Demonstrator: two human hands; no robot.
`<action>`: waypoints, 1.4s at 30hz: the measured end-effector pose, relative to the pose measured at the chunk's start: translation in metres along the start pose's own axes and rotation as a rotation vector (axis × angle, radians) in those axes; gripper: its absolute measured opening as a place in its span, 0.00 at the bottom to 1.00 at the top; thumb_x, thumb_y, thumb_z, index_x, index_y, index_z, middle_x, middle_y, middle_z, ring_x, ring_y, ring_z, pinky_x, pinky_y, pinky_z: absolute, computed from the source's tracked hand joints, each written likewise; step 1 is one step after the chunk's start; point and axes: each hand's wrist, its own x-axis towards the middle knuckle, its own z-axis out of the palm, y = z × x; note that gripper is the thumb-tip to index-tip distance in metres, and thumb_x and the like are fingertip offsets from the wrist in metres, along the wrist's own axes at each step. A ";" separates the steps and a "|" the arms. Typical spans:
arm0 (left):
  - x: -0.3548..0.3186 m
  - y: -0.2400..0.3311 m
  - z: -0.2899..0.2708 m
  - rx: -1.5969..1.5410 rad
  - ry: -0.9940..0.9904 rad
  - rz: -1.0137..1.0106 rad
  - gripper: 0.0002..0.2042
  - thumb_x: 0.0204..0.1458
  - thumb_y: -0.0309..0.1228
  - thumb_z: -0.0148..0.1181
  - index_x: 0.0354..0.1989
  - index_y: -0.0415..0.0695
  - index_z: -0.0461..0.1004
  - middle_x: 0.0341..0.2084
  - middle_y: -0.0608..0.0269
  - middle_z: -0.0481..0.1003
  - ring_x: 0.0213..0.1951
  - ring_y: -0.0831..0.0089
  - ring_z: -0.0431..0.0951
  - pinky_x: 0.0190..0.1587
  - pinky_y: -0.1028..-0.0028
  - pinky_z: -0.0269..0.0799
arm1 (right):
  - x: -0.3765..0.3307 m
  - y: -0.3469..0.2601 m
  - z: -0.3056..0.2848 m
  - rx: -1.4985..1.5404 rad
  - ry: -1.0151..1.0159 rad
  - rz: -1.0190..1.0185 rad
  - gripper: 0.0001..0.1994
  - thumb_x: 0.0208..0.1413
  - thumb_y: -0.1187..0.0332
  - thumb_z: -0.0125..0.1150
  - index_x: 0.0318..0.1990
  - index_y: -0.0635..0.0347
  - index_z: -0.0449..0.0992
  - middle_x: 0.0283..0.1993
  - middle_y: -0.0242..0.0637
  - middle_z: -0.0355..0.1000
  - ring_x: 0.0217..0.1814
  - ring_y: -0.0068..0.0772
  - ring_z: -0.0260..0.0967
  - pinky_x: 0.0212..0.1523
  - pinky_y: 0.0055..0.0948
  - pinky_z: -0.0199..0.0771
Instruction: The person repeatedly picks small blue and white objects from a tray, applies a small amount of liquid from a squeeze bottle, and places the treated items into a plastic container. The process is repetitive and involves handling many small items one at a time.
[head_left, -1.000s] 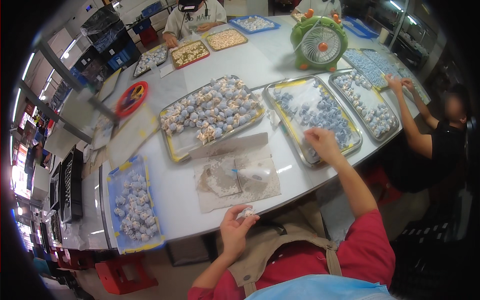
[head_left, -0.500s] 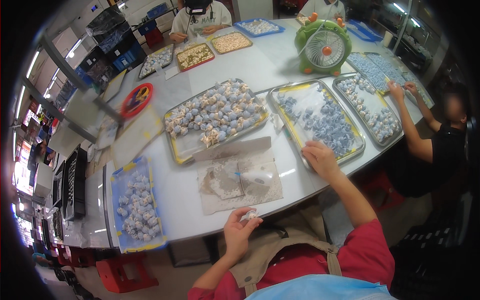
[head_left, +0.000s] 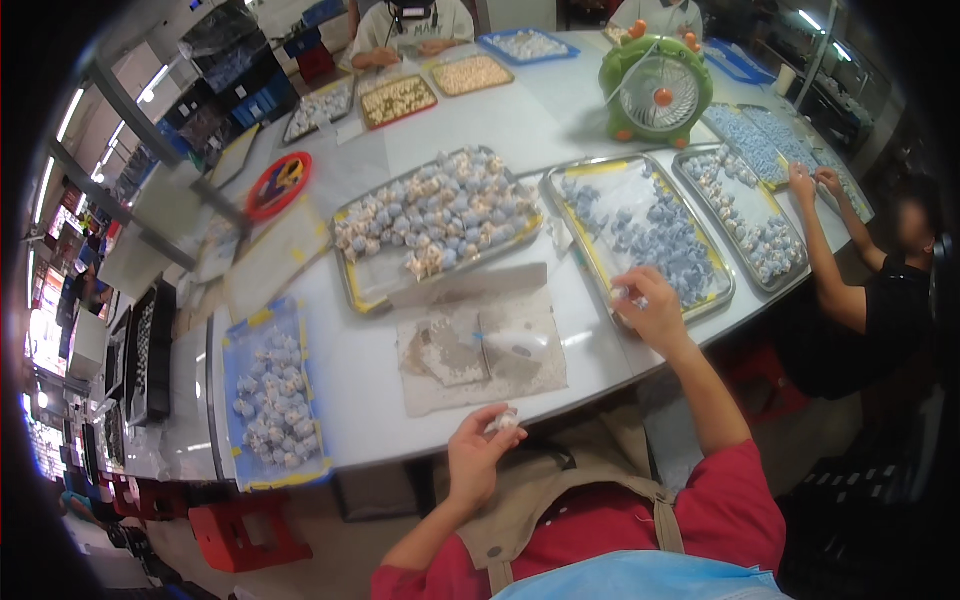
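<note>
My left hand (head_left: 474, 455) is at the table's front edge, thumb and fingers pinching a small whitish figurine part (head_left: 507, 419). My right hand (head_left: 655, 315) is over the near left corner of a metal tray (head_left: 573, 247) of loose pale-blue pieces (head_left: 672, 240). Between its fingertips is a small pale-blue and white piece (head_left: 629, 297), too small to make out fully. In front of my left hand lies a stained cardboard sheet (head_left: 525, 380), with a white squeeze bottle with a blue tip (head_left: 515, 345) on it.
Beyond the cardboard stands a tray of blue-and-cream figurines (head_left: 440, 210). At left is a blue tray (head_left: 322, 440) of similar ones; another metal tray (head_left: 765, 225) is at right. A green fan (head_left: 655, 95) stands farther back. A co-worker's hands (head_left: 815, 180) work at right.
My right hand has lifted slightly from the tray's edge, and a small pale-blue and white piece now shows between its fingers. My left hand stays nearly still with its whitish part.
</note>
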 end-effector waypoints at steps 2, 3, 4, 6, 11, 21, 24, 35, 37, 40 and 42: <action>0.001 -0.009 -0.004 -0.024 0.011 -0.049 0.17 0.49 0.18 0.56 0.49 0.34 0.65 0.39 0.57 0.71 0.36 0.72 0.75 0.37 0.79 0.71 | -0.007 -0.016 0.005 0.082 -0.044 -0.018 0.16 0.39 0.79 0.65 0.40 0.62 0.74 0.38 0.36 0.70 0.35 0.30 0.68 0.36 0.24 0.70; 0.006 -0.010 -0.005 -0.034 -0.016 -0.037 0.18 0.49 0.18 0.57 0.50 0.33 0.64 0.39 0.56 0.71 0.37 0.71 0.75 0.38 0.78 0.71 | -0.009 -0.027 0.010 0.137 -0.098 -0.024 0.16 0.39 0.79 0.65 0.40 0.62 0.74 0.38 0.37 0.70 0.35 0.30 0.68 0.36 0.24 0.70; 0.006 -0.009 -0.002 -0.073 -0.022 -0.057 0.19 0.48 0.17 0.57 0.50 0.33 0.64 0.39 0.56 0.72 0.38 0.71 0.75 0.41 0.77 0.72 | -0.015 -0.037 0.015 0.195 -0.157 -0.019 0.16 0.39 0.79 0.65 0.40 0.62 0.74 0.38 0.37 0.71 0.36 0.31 0.68 0.37 0.24 0.70; 0.005 -0.005 0.002 -0.073 -0.046 -0.052 0.21 0.46 0.15 0.58 0.51 0.33 0.63 0.40 0.57 0.72 0.40 0.72 0.75 0.45 0.77 0.71 | -0.031 -0.066 0.026 0.291 -0.279 -0.050 0.17 0.39 0.79 0.66 0.41 0.61 0.74 0.37 0.37 0.71 0.36 0.32 0.68 0.39 0.25 0.70; 0.003 -0.001 0.004 -0.133 -0.108 -0.062 0.23 0.47 0.17 0.58 0.53 0.34 0.62 0.43 0.55 0.71 0.43 0.72 0.74 0.47 0.75 0.71 | -0.044 -0.091 0.055 0.381 -0.449 -0.337 0.20 0.34 0.76 0.71 0.40 0.59 0.76 0.36 0.34 0.73 0.37 0.33 0.66 0.37 0.27 0.69; 0.003 -0.002 -0.001 -0.002 -0.091 0.005 0.19 0.52 0.22 0.54 0.53 0.33 0.62 0.44 0.54 0.70 0.46 0.70 0.73 0.49 0.73 0.70 | -0.047 -0.093 0.079 0.289 -0.416 -0.440 0.21 0.31 0.72 0.72 0.40 0.56 0.76 0.33 0.30 0.72 0.37 0.34 0.65 0.39 0.27 0.67; 0.002 -0.001 -0.003 -0.018 -0.098 0.015 0.16 0.54 0.23 0.52 0.51 0.33 0.64 0.44 0.53 0.70 0.46 0.71 0.72 0.49 0.73 0.70 | -0.048 -0.096 0.075 0.229 -0.320 -0.414 0.18 0.33 0.70 0.70 0.38 0.52 0.76 0.32 0.27 0.72 0.37 0.33 0.66 0.42 0.29 0.62; 0.002 0.000 0.001 0.138 -0.045 0.201 0.21 0.53 0.20 0.55 0.56 0.34 0.62 0.36 0.65 0.71 0.38 0.82 0.70 0.43 0.81 0.67 | -0.069 -0.093 0.084 0.015 -0.093 -0.415 0.15 0.30 0.74 0.68 0.30 0.50 0.75 0.30 0.22 0.72 0.31 0.26 0.66 0.32 0.28 0.56; 0.003 0.000 -0.001 0.193 -0.081 0.223 0.21 0.52 0.20 0.55 0.55 0.34 0.63 0.33 0.68 0.69 0.35 0.84 0.68 0.40 0.83 0.66 | -0.069 -0.096 0.084 -0.018 -0.075 -0.416 0.14 0.30 0.74 0.67 0.30 0.50 0.75 0.30 0.22 0.72 0.30 0.26 0.66 0.32 0.29 0.55; 0.004 0.000 -0.001 0.237 -0.053 0.223 0.19 0.52 0.21 0.56 0.53 0.34 0.65 0.31 0.69 0.69 0.32 0.85 0.67 0.37 0.84 0.66 | -0.069 -0.099 0.083 -0.050 -0.083 -0.425 0.13 0.30 0.73 0.66 0.30 0.50 0.75 0.29 0.22 0.72 0.30 0.26 0.66 0.31 0.29 0.55; 0.003 -0.001 -0.002 0.272 -0.038 0.225 0.18 0.52 0.20 0.57 0.52 0.33 0.66 0.33 0.67 0.70 0.33 0.84 0.69 0.38 0.84 0.67 | -0.068 -0.102 0.080 -0.068 -0.103 -0.418 0.13 0.30 0.73 0.66 0.29 0.51 0.75 0.29 0.22 0.72 0.30 0.26 0.66 0.31 0.28 0.55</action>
